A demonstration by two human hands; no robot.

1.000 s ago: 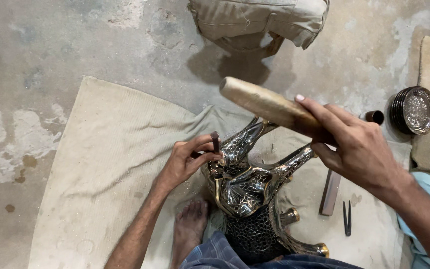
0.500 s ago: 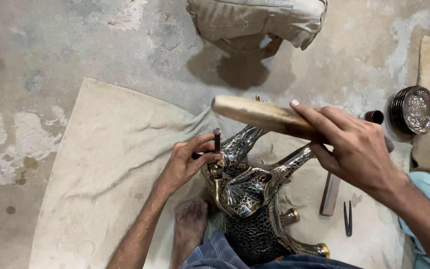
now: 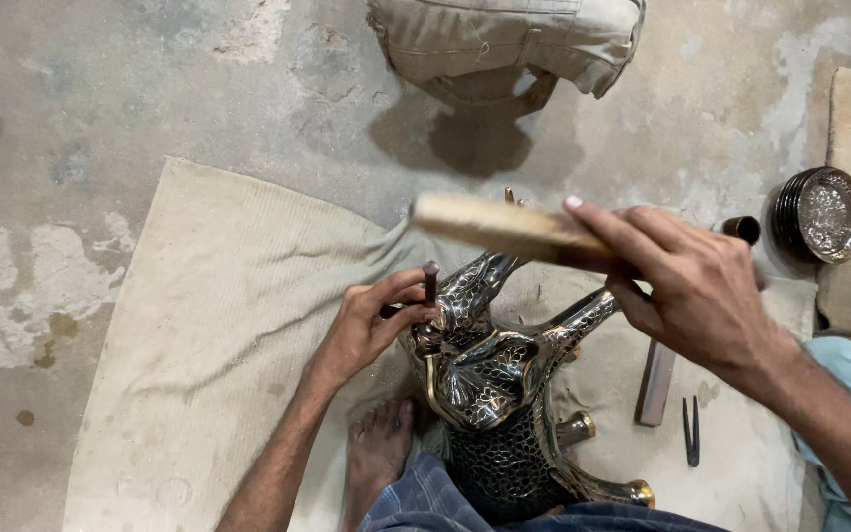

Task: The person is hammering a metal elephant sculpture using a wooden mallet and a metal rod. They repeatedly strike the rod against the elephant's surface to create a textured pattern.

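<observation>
**Hands at an engraved metal figure**

Left hand point(image 3: 366, 330) pinches a small punch point(image 3: 430, 281) upright on the metal animal figure point(image 3: 490, 379) just beside it; right hand point(image 3: 696, 286) grips a wooden mallet point(image 3: 504, 229) above. Figure: probably heavy, rigid, slippery (best held by its legs).

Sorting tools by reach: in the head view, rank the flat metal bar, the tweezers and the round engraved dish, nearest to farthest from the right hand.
From the right hand:
1. Flat metal bar, just below it on the cloth.
2. Tweezers, lower still, right of the bar.
3. Round engraved dish, far right on the floor.
</observation>
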